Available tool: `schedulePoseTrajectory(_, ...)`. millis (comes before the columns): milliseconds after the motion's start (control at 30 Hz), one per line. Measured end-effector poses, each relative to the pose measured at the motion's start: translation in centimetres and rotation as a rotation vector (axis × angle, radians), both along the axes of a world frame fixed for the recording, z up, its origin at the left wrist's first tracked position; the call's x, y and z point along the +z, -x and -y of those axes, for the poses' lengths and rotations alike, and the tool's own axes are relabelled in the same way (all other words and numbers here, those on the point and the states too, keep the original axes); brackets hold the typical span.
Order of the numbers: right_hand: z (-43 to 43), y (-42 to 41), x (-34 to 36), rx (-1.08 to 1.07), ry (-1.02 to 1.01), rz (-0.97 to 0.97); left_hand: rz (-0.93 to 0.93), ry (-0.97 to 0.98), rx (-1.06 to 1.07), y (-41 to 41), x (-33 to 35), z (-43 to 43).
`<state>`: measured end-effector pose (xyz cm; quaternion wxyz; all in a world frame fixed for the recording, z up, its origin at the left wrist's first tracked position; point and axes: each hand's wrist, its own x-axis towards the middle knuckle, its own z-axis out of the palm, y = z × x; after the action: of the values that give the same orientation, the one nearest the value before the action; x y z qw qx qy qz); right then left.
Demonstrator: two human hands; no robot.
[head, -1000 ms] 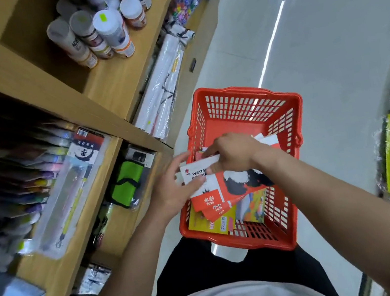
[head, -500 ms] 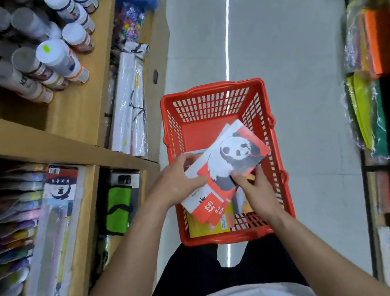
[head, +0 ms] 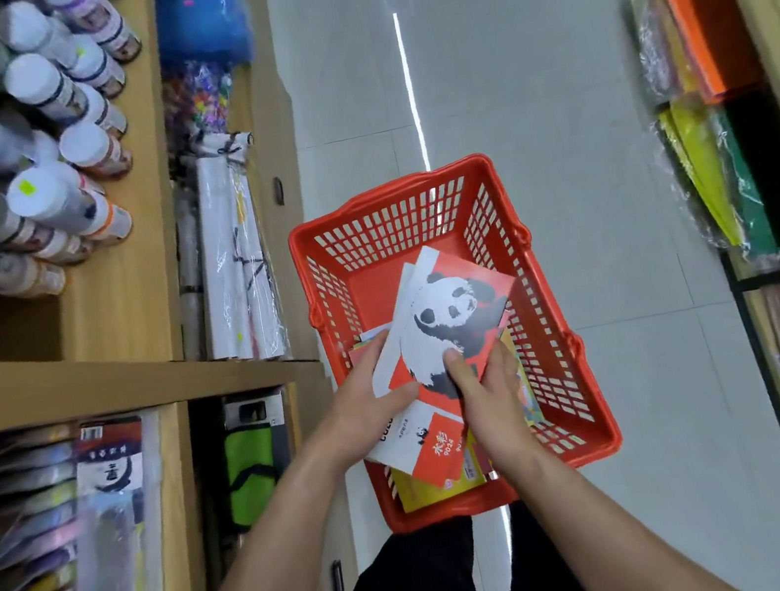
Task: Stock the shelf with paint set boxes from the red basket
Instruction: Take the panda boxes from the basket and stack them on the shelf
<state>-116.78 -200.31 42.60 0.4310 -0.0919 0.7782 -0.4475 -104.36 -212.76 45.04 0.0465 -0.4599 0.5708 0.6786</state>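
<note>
Since the earlier frame, my right hand [head: 489,384] and left hand [head: 370,403] re-clamped the red-and-white panda paint set box [head: 454,315] above the red basket [head: 392,201].

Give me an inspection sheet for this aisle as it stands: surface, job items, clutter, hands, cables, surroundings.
Surface: pale tiled floor, with a bright light streak reflected along it.
Job's things: red basket on the floor; panda paint set boxes held above it; yellow boxes lying in the basket bottom.
Clutter: nothing seen loose on the floor.
Hands: left hand grips the left edge of the panda boxes; right hand grips their lower right, thumb on the top face.
Cables: nothing seen.
Surroundings: wooden shelf at left with white-capped bottles, wrapped white rolls and a green packaged item; rack at right with coloured paper packs.
</note>
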Motion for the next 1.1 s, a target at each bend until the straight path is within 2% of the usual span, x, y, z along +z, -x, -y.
schedulePoseTrajectory(167,-0.9,0.5,-0.4,0.104,0.001,0.029,0.017,0.002,0.039,0.0,-0.1,1.9)
schedulePoseTrajectory(267,-1.7,1.0,-0.8,0.004,-0.019,-0.01,0.02,0.001,0.085,-0.8,0.6,3.6)
schedulePoseTrajectory(400,-1.5,0.9,-2.0,-0.062,-0.132,0.152,-0.011,-0.069,0.22,-2.5,0.5,6.1)
schedulePoseTrajectory(467,-0.8,0.3,-2.6,-0.081,-0.085,0.241,-0.005,-0.114,0.235,-2.9,0.0,6.5)
schedulePoseTrajectory(700,0.9,-0.2,-3.8,-0.274,0.0,0.276,-0.05,-0.21,0.283,-2.9,-1.8,4.8)
schedulePoseTrajectory(800,1.5,0.5,-3.2,-0.293,-0.042,0.229,-0.082,-0.239,0.358,-3.3,-1.8,4.5)
schedulePoseTrajectory(933,1.0,2.4,-1.0,-0.207,-0.066,0.113,-0.117,-0.252,0.431,-3.8,-0.1,3.8)
schedulePoseTrajectory(1100,-0.4,5.5,4.7,-0.049,0.056,0.052,-0.201,-0.248,0.521,-5.5,4.8,2.6)
